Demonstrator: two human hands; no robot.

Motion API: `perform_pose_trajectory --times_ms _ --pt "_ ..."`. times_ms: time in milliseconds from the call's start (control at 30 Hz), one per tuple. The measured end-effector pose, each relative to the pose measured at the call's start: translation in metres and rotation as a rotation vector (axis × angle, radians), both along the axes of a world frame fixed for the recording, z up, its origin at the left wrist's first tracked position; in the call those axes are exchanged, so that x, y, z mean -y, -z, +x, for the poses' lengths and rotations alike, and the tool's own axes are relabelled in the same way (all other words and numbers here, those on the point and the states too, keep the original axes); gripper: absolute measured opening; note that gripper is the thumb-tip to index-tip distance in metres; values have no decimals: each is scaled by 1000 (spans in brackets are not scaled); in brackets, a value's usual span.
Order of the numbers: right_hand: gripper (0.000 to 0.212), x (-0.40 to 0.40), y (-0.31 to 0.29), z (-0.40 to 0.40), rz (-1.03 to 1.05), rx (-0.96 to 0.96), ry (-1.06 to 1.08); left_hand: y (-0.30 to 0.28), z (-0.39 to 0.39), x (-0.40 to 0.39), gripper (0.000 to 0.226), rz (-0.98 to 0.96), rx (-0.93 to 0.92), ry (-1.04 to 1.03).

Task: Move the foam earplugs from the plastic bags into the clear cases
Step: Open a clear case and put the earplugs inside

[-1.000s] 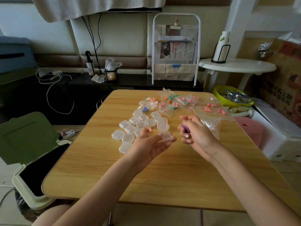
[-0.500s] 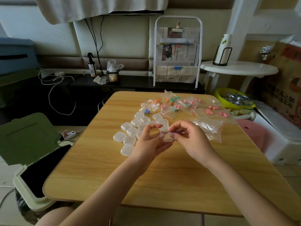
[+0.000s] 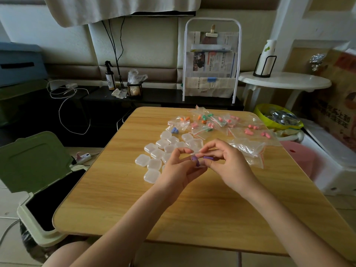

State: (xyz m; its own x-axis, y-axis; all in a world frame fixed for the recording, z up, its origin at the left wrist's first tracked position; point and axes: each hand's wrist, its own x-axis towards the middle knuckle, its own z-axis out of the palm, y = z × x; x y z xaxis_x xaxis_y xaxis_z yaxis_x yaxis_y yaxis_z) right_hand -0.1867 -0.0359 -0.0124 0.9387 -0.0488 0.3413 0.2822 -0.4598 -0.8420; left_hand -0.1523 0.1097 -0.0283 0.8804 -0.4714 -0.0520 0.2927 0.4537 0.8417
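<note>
1. Since a second ago: right hand (image 3: 229,166) brought across from the empty bag (image 3: 247,149) to meet left hand (image 3: 179,168) above the counter (image 3: 192,209).
2. Left grip curled round a small clear case (image 3: 198,165), one purple earplug (image 3: 194,158) at its mouth.
3. Right grip pinching second purple earplug (image 3: 208,157) beside it.
4. Foam judged light, soft, springy: pinch mid-body, press in gently.
5. Case judged slippery, stiff: hold by edges.

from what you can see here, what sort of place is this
Most likely a room in a home, not a workshop: a low wooden table, a rack of newspapers against a padded wall, and a green lidded bin beside it.
</note>
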Motion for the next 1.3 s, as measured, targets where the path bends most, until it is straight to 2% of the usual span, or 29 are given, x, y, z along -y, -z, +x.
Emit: perform_pose_trajectory --times_ms 167,400,600,733,967,1300 --pt "13 1 1 2 143 29 -4 -2 1 1 24 45 -11 -58" --pt "3 0 5 4 223 49 83 -3 0 2 20 70 -9 -77" --pt "7 -2 5 4 403 23 53 -5 -3 6 17 32 -25 -48" --pt "5 -2 5 4 331 49 62 -5 -4 6 24 26 21 -46" --pt "9 -1 3 1 236 88 78 -4 -4 7 24 62 9 -34" --pt "10 3 7 5 171 82 136 -2 -5 7 14 147 128 -27"
